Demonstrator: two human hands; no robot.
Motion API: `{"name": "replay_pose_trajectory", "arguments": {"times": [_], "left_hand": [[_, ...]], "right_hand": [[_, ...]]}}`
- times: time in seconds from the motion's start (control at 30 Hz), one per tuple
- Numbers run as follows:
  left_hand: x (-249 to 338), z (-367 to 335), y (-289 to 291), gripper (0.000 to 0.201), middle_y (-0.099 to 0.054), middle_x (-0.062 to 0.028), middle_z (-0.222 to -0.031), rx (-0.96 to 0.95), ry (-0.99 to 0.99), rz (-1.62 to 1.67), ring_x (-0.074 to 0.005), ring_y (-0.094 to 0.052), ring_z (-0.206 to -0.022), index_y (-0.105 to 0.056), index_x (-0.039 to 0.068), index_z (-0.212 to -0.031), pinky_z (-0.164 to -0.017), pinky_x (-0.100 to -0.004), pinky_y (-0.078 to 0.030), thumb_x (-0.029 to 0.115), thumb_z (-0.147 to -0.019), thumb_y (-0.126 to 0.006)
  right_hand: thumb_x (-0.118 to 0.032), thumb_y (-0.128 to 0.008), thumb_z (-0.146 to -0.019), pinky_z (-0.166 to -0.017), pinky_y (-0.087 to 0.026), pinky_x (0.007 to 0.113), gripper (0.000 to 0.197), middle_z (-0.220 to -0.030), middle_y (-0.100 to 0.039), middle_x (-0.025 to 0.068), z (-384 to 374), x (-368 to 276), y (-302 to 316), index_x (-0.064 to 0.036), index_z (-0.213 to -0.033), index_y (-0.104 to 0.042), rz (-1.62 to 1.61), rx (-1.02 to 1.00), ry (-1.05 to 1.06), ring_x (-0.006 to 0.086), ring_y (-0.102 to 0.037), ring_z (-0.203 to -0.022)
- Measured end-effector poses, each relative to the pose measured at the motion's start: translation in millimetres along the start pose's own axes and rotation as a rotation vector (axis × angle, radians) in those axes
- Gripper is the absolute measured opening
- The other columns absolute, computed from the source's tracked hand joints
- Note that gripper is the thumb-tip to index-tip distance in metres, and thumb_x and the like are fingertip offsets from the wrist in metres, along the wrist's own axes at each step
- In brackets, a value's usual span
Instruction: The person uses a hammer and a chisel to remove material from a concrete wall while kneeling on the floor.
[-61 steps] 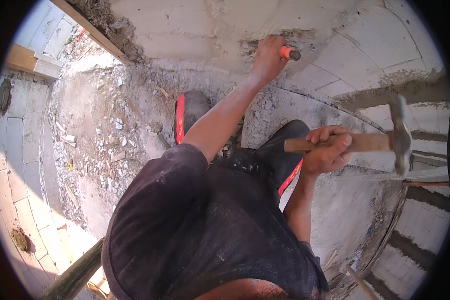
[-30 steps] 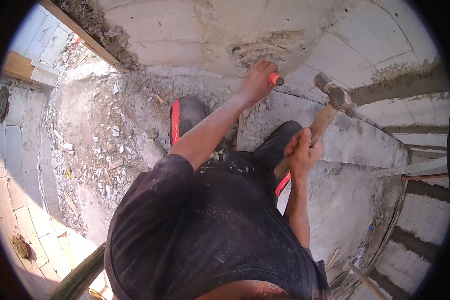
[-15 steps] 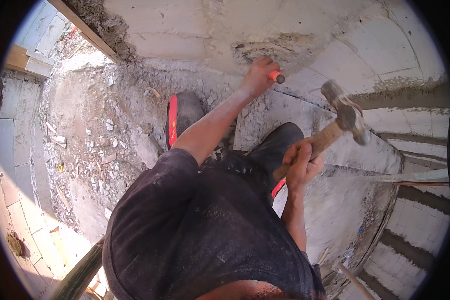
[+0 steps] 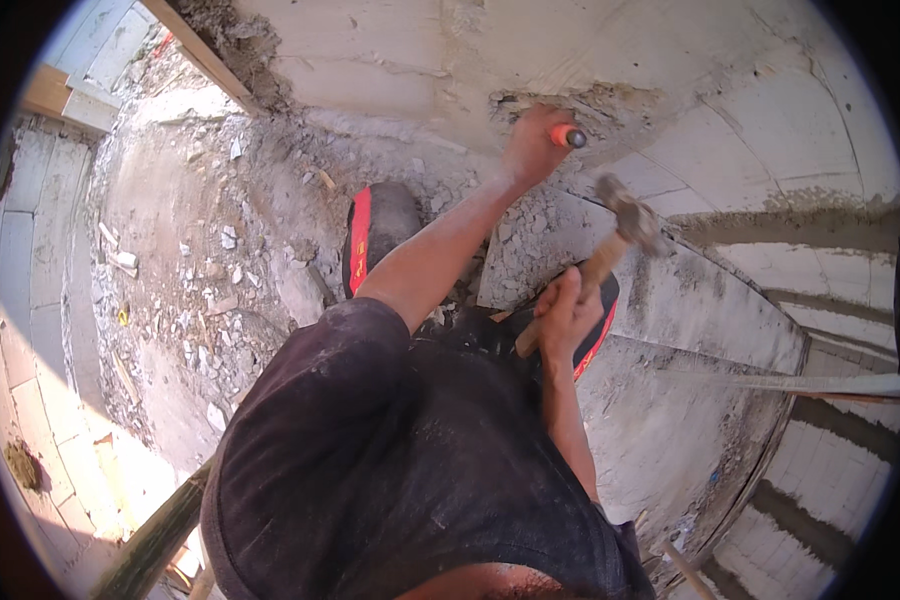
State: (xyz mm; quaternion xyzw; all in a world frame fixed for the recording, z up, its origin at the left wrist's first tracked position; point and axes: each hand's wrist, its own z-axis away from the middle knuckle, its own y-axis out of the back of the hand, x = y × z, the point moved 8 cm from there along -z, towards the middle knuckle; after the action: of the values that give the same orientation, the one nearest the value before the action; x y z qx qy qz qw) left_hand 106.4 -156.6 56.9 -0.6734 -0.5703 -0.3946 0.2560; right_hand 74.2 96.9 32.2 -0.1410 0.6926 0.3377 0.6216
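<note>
Chisel: what looks like an orange-gripped chisel (image 4: 562, 134) is at the wall, its dark butt toward you and to the right; your hand hides its working end, so I cannot tell whether the tip touches the masonry.
Left hand: your left hand (image 4: 536, 146) is wrapped round that grip, leaving only the butt and a little orange clear of your fist.
Broken patch: the rough, chipped hollow (image 4: 622, 104) in the pale block wall (image 4: 355, 95) lies just beyond your fist and spreads to its right.
Hammer: the wooden-handled hammer (image 4: 602, 258) has its blurred head below and to the right of the chisel butt, apart from it.
Right hand: your right hand (image 4: 564, 314) is closed on the lower handle, thumb lying along the wood, the handle's end poking out below.
Step in hand: I judge that you are chipping at the hollow, between blows, with the chisel held at its lower edge.
Next blow: it would call for a firm, steady chisel and the hammer face square on the butt; a glancing hit could catch your left knuckles.
Footing: your red-striped trouser legs (image 4: 384, 232) are bent beneath you, with rubble (image 4: 220, 300) strewn over the floor to your left.
</note>
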Motion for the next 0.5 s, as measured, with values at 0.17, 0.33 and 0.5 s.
{"name": "replay_pose_trajectory", "arguments": {"times": [0.17, 0.33, 0.5], "left_hand": [[-0.5, 25.9, -11.2, 0.009, -0.062, -0.0106, -0.081, -0.098, -0.201, -0.11, -0.0326, -0.056, -0.086, -0.065, 0.008, -0.081, -0.076, -0.0424, -0.045, 0.008, -0.076, -0.071], [3.8, 15.3, -17.2, 0.011, -0.062, -0.0102, -0.081, -0.154, -0.138, -0.06, -0.0328, -0.056, -0.085, -0.065, 0.008, -0.081, -0.077, -0.0426, -0.045, 0.006, -0.072, -0.071], [-2.2, 18.0, -16.7, 0.013, -0.063, -0.0103, -0.082, -0.15, -0.131, -0.099, -0.0328, -0.056, -0.085, -0.065, 0.008, -0.081, -0.078, -0.0428, -0.045, 0.004, -0.07, -0.071]], "right_hand": [[-0.028, -0.049, -0.099, -0.043, -0.04, 0.028, 0.032, -0.055, -0.047, 0.0036, 16.9, -113.3, 26.1, -0.0045, -0.078, -0.05, -0.565, 0.243, 0.535, 0.0118, -0.048, -0.047], [-0.027, -0.048, -0.101, -0.042, -0.04, 0.028, 0.031, -0.057, -0.046, 0.0021, -12.6, -63.2, 8.8, -0.0055, -0.078, -0.049, 0.03, 0.203, 0.528, 0.0124, -0.047, -0.047], [-0.031, -0.047, -0.102, -0.04, -0.039, 0.027, 0.035, -0.057, -0.045, 0.0031, -19.1, -51.9, 28.6, -0.0055, -0.077, -0.048, -0.25, 0.09, 0.055, 0.0129, -0.045, -0.044]]}}
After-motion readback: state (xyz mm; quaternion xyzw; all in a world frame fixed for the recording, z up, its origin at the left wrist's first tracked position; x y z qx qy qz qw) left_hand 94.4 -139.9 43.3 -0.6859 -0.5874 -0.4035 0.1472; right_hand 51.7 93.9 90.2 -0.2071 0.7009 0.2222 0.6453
